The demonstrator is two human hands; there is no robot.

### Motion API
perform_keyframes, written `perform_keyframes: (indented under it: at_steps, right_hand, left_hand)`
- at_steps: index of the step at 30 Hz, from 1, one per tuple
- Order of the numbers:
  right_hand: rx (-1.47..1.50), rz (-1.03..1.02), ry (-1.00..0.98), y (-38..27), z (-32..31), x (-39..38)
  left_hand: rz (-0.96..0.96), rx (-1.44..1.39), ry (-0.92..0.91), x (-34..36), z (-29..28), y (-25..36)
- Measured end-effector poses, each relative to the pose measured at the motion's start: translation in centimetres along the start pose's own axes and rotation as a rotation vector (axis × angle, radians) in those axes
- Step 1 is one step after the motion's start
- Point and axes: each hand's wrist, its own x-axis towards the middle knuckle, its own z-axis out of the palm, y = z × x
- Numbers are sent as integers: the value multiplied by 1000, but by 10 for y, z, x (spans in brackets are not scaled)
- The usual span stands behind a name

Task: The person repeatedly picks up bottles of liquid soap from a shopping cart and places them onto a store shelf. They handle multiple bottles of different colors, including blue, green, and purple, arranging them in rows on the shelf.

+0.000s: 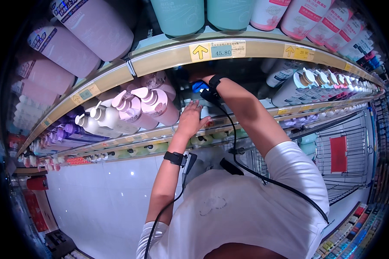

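Note:
My left hand [190, 118] lies with its fingers stretched over the front edge of the middle shelf [164, 131], just right of the pink pump bottles [157, 103]. Nothing shows in its grasp. Deep in the gap between bottles, my right hand [199, 74] reaches under the upper shelf, where shadow hides its fingers. A bright blue piece, perhaps cloth [199, 86], shows right beside that hand. Whether the hand grips it I cannot make out. Black bands with small devices and cables sit on both wrists.
White pump bottles [296, 86] line the shelf to the right. Overhead, the upper shelf edge [168, 55] carries price tags, with teal bottles [177, 17] and large pink bottles [93, 28] above. A wire shopping cart [354, 151] stands at my right. Pale tiled floor [103, 194] extends at left.

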Motion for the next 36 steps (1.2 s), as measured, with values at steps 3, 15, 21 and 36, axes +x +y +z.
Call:
perform_keyframes:
  at_steps: [3,15,21,36]
  right_hand:
    - [-34,-74,-228,-19,12,-5]
    - [62,49,-316,-21,-62,-135]
    - [97,-45,-303,-107,4,-96]
    - [25,347,-195,1,-67,-179]
  left_hand:
    - [3,17,38,0,1,-2]
    - [93,-248,41,-66,-27,24]
    - [102,-228,-28,-79,-19,13]
    - [7,-214,-14,-99,-4,12]
